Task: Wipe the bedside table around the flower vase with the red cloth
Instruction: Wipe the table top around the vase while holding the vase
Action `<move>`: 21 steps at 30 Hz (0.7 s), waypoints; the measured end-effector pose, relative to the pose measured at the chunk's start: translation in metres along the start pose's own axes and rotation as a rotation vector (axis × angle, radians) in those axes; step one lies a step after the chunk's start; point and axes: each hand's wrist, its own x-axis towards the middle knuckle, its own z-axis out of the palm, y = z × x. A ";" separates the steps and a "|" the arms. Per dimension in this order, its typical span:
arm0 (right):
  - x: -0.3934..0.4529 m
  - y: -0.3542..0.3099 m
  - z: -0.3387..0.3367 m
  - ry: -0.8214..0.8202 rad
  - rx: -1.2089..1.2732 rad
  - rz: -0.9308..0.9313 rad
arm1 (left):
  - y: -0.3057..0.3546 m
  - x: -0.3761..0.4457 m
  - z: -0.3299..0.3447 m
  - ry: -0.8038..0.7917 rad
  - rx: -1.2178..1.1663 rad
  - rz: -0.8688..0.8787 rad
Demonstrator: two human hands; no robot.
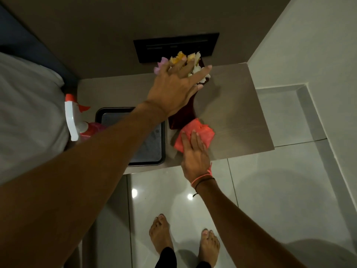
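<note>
A dark red vase point(182, 115) with yellow, white and pink flowers point(180, 58) stands on the grey wood-grain bedside table point(237, 113). My left hand point(173, 88) reaches over the flowers with its fingers spread across the blooms and vase top; whether it grips is unclear. The red cloth point(201, 132) lies crumpled on the table right at the vase's foot, on its near side. My right hand point(195, 155) lies flat on the cloth, pressing it to the tabletop near the front edge.
A black tray point(164, 144) sits on the table's left part. A spray bottle point(74, 120) with white and red head and pink body stands at the far left beside the bed point(25, 113). A black wall panel point(175, 45) hangs behind the flowers. My bare feet stand on glossy tiles point(270, 190).
</note>
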 end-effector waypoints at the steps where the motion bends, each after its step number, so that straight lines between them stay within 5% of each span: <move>1: 0.000 -0.002 0.008 0.000 -0.060 -0.029 | 0.002 -0.003 0.001 0.010 0.010 0.001; 7: 0.008 -0.009 -0.006 -0.054 -0.144 -0.050 | 0.011 -0.012 0.009 0.031 0.048 0.009; 11: 0.010 -0.001 -0.039 -0.200 -0.094 -0.223 | 0.016 -0.022 0.013 0.054 0.087 0.026; 17: -0.023 -0.004 -0.078 -0.073 1.036 0.211 | 0.020 -0.036 0.017 0.047 0.096 0.048; 21: -0.021 0.000 -0.098 -0.202 1.344 0.343 | 0.020 -0.044 -0.009 0.120 -0.102 -0.004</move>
